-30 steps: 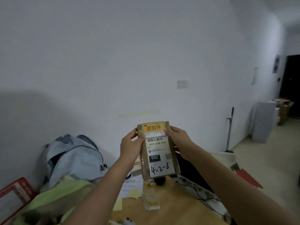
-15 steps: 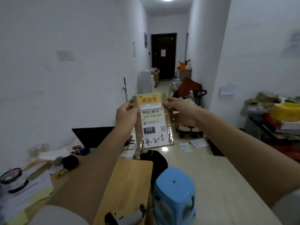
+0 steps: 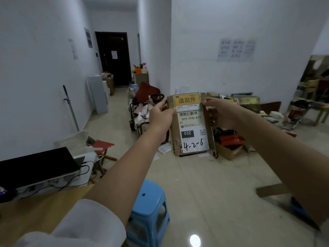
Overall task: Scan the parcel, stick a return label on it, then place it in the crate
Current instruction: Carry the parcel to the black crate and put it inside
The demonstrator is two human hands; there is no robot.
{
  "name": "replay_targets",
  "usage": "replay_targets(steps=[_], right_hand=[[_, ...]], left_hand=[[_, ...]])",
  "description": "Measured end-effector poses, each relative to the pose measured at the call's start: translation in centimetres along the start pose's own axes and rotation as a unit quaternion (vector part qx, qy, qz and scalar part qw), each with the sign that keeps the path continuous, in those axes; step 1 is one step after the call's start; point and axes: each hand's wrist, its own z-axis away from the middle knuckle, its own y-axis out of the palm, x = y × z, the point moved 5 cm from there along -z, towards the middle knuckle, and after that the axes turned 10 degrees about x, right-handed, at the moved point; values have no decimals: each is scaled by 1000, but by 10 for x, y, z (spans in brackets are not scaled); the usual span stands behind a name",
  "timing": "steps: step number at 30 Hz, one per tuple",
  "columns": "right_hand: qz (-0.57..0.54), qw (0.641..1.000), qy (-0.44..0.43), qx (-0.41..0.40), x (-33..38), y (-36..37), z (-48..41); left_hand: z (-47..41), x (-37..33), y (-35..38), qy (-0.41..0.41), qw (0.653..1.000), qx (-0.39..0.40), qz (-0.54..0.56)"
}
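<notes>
I hold a flat brown parcel [image 3: 191, 138] upright at arm's length in the head view. A yellow return label [image 3: 187, 102] sits across its top, above a white shipping label with a barcode, "032" and handwritten "4-2-6". My left hand [image 3: 161, 115] pinches the parcel's upper left edge. My right hand [image 3: 219, 111] grips the upper right edge. Behind the parcel, on the floor to the right, stands an open cardboard box [image 3: 228, 148] with red items inside; I cannot tell whether it is the crate.
A blue plastic stool [image 3: 149, 209] stands just below my arms. The wooden desk [image 3: 35, 207] with a black device [image 3: 35, 166] is at lower left. Clutter, a trolley [image 3: 142, 113] and boxes line the far wall; a corridor leads to a dark door [image 3: 114, 57].
My view has swung right, from the desk and wall to the corridor and the open floor. Both hands kept hold of the parcel, carrying it rightward with the turn.
</notes>
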Motion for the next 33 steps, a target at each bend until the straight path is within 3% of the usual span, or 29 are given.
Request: replay_targets(steps=[14, 25, 33], right_hand=[[0, 999, -27, 38, -9, -44, 32], [-47, 999, -20, -3, -50, -124, 63], [-70, 996, -12, -59, -59, -187, 56]], left_hand=[[16, 0, 56, -7, 999, -46, -11], [21, 16, 140, -10, 999, 2, -52], [-24, 26, 197, 5, 996, 72, -61]])
